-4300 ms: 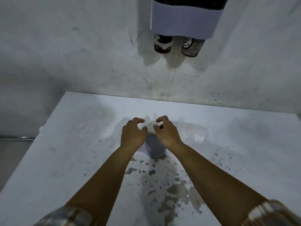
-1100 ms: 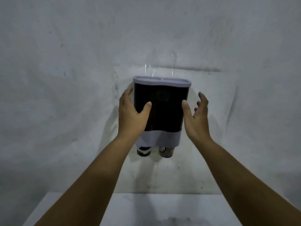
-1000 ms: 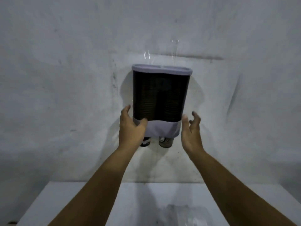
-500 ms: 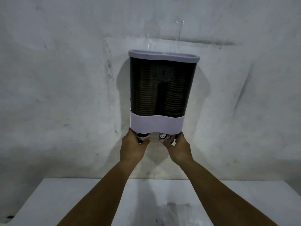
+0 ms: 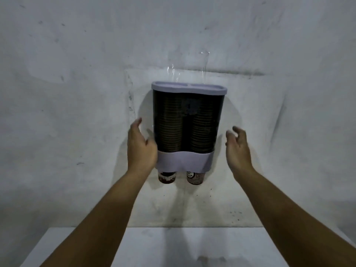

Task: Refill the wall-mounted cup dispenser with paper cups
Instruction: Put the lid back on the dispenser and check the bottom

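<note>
We see the cup dispenser [image 5: 188, 130] fixed upright on the wall [image 5: 77, 93], its long axis vertical, with a pale lid [image 5: 189, 88] on top and a pale band across the bottom. Through the dark front we can make out 2 stacks of paper cups [image 5: 204, 130] side by side, both reaching close to the lid, and 2 cup bottoms [image 5: 166, 177] poke out beneath the band. Our left hand [image 5: 141, 149] sits against the dispenser's left flank, fingers [image 5: 137, 124] straight and relaxed, the thumb lying near or on the dark front; whether the palm truly presses the housing we cannot tell. Our right hand [image 5: 238, 149] hovers apart from the right flank with a clear gap of wall showing between, fingers loosely spread and gripping nothing. So the dispenser lies between the 2 hands, and the left is plainly the nearer. The lid is above both hands, along the dispenser's long axis. We judge the columns look full, so the refill seems nearly done; what may remain is a check that the housing sits square or that the lid is seated. For that the right hand would have to close inward to match the left. The counter [image 5: 173, 247] lies below.
</note>
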